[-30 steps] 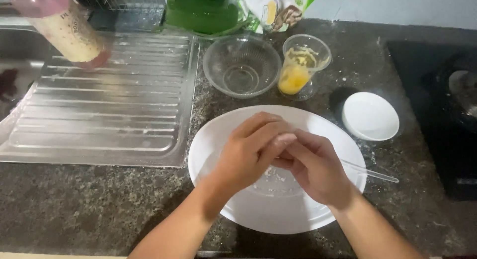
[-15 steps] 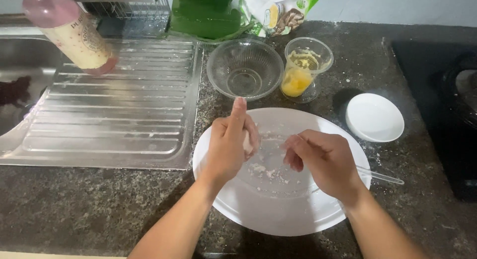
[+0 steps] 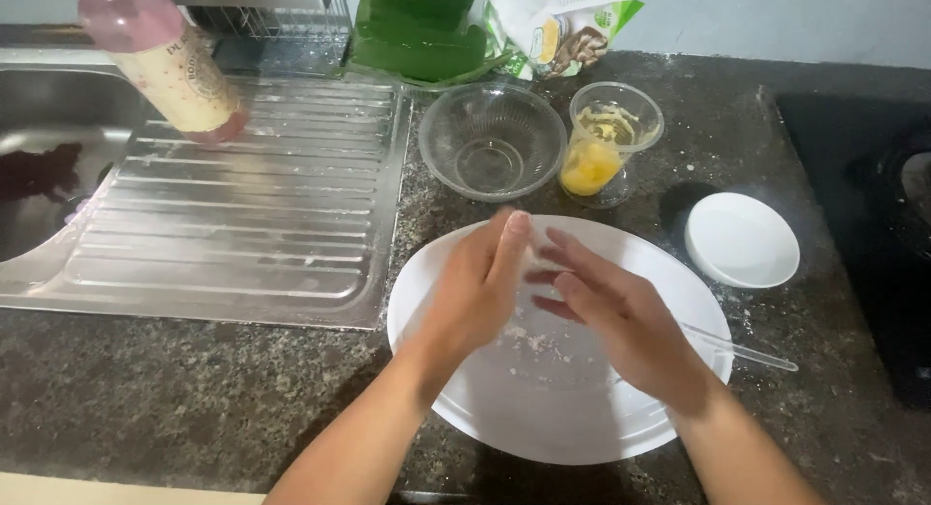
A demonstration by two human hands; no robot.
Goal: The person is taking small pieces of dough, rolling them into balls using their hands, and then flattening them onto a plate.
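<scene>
Head view has both hands over the white plate, which sits near the counter's front edge. Left hand and right hand are flat-fingered, palm facing palm, gripping nothing, dusted white. Risk, I'd guess: crumbs flicking onto the dark counter, or an elbow knocking the egg cup or glass bowl just behind. Open room's left, on the drainboard.

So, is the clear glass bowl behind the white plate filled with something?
No, the glass bowl looks empty; only the plastic cup beside it holds yellow liquid.
</scene>
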